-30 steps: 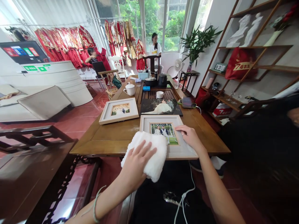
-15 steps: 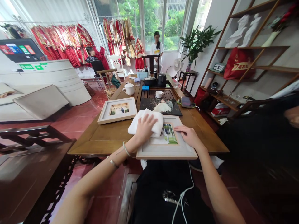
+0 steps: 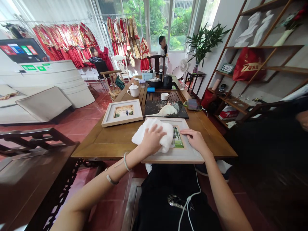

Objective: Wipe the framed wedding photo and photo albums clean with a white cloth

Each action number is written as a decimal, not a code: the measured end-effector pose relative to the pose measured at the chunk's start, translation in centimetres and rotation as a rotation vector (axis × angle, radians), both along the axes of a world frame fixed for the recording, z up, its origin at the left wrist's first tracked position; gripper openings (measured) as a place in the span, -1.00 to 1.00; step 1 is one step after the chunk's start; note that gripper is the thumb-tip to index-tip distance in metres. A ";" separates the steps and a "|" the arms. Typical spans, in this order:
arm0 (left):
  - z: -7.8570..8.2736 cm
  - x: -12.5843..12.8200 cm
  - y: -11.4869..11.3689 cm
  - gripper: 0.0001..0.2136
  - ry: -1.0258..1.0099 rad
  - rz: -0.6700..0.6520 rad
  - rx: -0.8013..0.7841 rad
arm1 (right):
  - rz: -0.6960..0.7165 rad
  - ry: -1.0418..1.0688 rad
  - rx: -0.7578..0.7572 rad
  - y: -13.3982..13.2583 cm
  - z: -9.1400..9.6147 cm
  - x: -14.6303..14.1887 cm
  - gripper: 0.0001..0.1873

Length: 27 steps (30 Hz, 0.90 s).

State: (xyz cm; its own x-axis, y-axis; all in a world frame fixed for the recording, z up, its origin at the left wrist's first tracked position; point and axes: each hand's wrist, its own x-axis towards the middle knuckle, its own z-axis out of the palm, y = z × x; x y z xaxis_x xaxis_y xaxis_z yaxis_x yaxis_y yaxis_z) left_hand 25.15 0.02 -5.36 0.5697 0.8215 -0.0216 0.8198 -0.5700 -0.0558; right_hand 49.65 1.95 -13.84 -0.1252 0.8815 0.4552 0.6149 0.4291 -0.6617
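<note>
Nearest me, my left hand (image 3: pixel 151 141) presses flat on the white cloth (image 3: pixel 156 134), fingers spread, not clamped; since a moment ago it has slid the cloth toward three o'clock, so it now hides most of the photo. My right hand (image 3: pixel 196 141) lies open on the grey picture frame (image 3: pixel 178 154), pinning its right side at the table (image 3: pixel 113 141) edge. So the wiping pass looks midway. At eleven o'clock lies a second framed photo (image 3: pixel 122 112); at twelve, a dark print (image 3: pixel 166 110).
</note>
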 end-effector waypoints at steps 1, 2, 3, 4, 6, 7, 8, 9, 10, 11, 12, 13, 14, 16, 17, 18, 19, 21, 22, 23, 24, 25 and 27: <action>0.3 0.0 -0.8 -0.47 0.001 -0.017 -0.027 | -0.002 0.000 0.002 0.0 0.0 0.0 -0.53; 0.6 0.0 -1.7 -0.47 -0.001 -0.034 -0.055 | -0.004 -0.001 0.003 0.0 0.0 0.0 -0.53; 0.8 0.1 -2.5 -0.47 -0.005 -0.054 -0.083 | -0.005 -0.001 0.005 0.0 0.1 0.0 -0.54; 1.0 0.1 -3.3 -0.47 -0.009 -0.076 -0.108 | -0.005 0.000 0.007 0.0 0.1 0.0 -0.54; 1.2 0.0 -4.8 -0.43 -0.015 -0.111 -0.142 | -0.001 0.002 0.009 0.0 0.1 0.0 -0.54; 1.2 -0.1 -5.4 -0.41 -0.013 -0.122 -0.152 | 0.001 0.004 0.009 0.0 0.1 0.0 -0.54; 1.3 -0.2 -6.1 -0.37 -0.006 -0.130 -0.162 | 0.002 0.004 0.008 0.0 0.1 0.0 -0.54; 1.3 -0.3 -6.6 -0.33 0.005 -0.140 -0.173 | 0.004 0.004 0.007 0.0 0.1 0.0 -0.54; 1.3 -0.4 -7.0 -0.30 0.015 -0.152 -0.180 | 0.005 0.003 0.006 0.0 0.1 0.0 -0.55; 1.3 -0.5 -7.3 -0.28 0.024 -0.165 -0.181 | 0.006 0.003 0.005 0.0 0.0 0.0 -0.55; 1.2 -0.4 -7.5 -0.27 0.031 -0.175 -0.173 | 0.007 0.003 0.005 0.0 0.0 0.0 -0.55; 1.1 -0.3 -7.5 -0.27 0.036 -0.176 -0.156 | 0.010 0.003 0.006 0.1 0.0 0.0 -0.55; 0.9 -0.1 -7.4 -0.29 0.041 -0.165 -0.130 | 0.014 0.004 0.006 0.1 -0.1 0.1 -0.54; 0.4 0.5 -6.6 -0.36 0.052 -0.116 -0.066 | 0.022 0.005 0.004 0.1 -0.1 0.2 -0.54; 0.0 0.9 -5.9 -0.39 0.060 -0.089 -0.036 | 0.026 0.005 0.001 0.2 -0.2 0.2 -0.54; -0.4 1.3 -5.1 -0.41 0.069 -0.062 -0.005 | 0.030 0.004 -0.002 0.2 -0.2 0.3 -0.54; -0.7 1.6 -4.1 -0.43 0.076 -0.039 0.028 | 0.035 0.002 -0.006 0.2 -0.2 0.3 -0.54; -1.5 2.2 -1.8 -0.47 0.081 0.000 0.095 | 0.046 0.002 -0.012 0.3 -0.2 0.5 -0.54; -1.9 2.4 -0.6 -0.48 0.077 0.017 0.128 | 0.054 0.002 -0.015 0.3 -0.2 0.5 -0.54; -2.2 2.6 0.5 -0.49 0.069 0.029 0.158 | 0.059 0.003 -0.018 0.3 -0.3 0.6 -0.54; -2.4 2.7 1.6 -0.50 0.056 0.039 0.184 | 0.063 0.003 -0.021 0.3 -0.3 0.6 -0.54; -2.6 2.7 2.6 -0.50 0.042 0.044 0.205 | 0.066 0.002 -0.025 0.3 -0.3 0.7 -0.53; -2.8 2.9 4.2 -0.51 0.012 0.040 0.236 | 0.068 -0.004 -0.031 0.4 -0.3 0.7 -0.53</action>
